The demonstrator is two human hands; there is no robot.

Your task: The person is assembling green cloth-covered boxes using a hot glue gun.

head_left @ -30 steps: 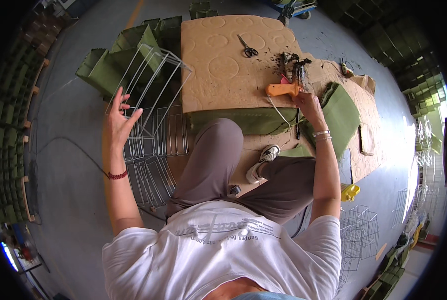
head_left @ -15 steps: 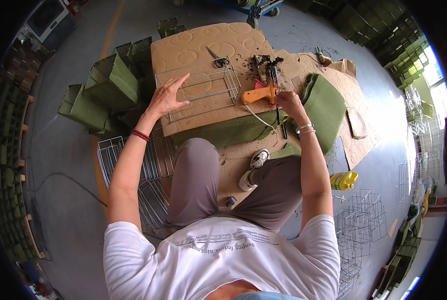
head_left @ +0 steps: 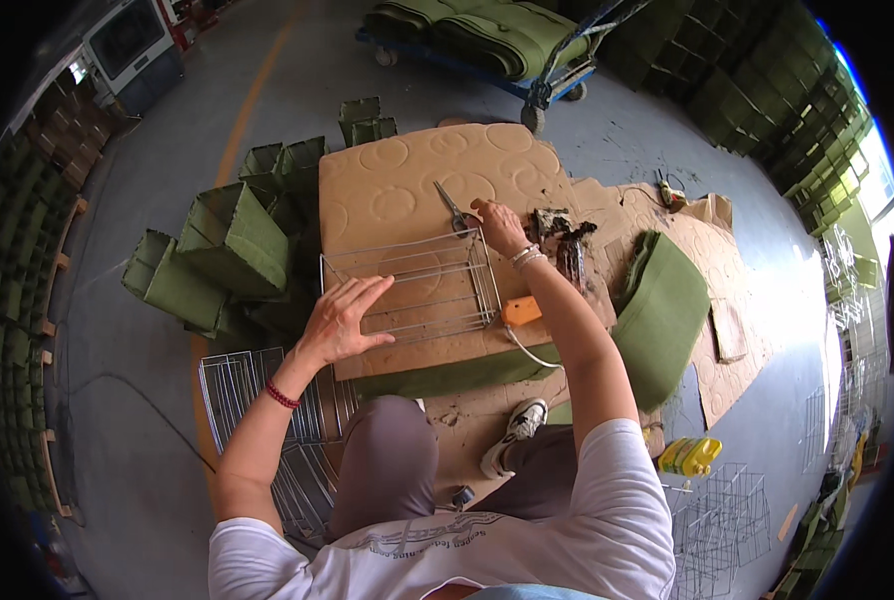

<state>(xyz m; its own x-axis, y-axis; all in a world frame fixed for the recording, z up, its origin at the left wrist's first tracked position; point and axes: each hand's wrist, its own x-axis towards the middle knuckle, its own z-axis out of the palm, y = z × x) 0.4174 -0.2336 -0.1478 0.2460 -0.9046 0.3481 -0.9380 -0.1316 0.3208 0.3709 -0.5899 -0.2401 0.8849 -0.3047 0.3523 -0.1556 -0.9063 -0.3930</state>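
Observation:
A silvery wire frame (head_left: pixel 422 285) lies on the cardboard-topped work surface (head_left: pixel 367 190) before me. Over its left end is my left hand (head_left: pixel 342 318), open, thumb and fingers spread apart. My right hand (head_left: pixel 504 230) reaches past the frame's far right corner with its fingers apart, close beside the handles of the scissors (head_left: pixel 454 208). Whether it touches the scissors I cannot make out. Below my right forearm lies an orange glue gun (head_left: pixel 522 311) with a white cord, partly hidden by the arm. Dark, glue-stained pieces (head_left: pixel 570 250) lie to the right.
Green fabric boxes (head_left: pixel 232 240) stand to the left of the work surface. Folded green fabric (head_left: pixel 667 300) lies on the right. More wire frames (head_left: pixel 242 395) are beside my left leg. A yellow jug (head_left: pixel 689 456) sits at right; a blue cart (head_left: pixel 542 88) holds green fabric beyond.
My right hand has let go of the orange glue gun, now lying on the cardboard, and moved forward and left toward the scissors. My left hand stays over the wire frame. The view has shifted.

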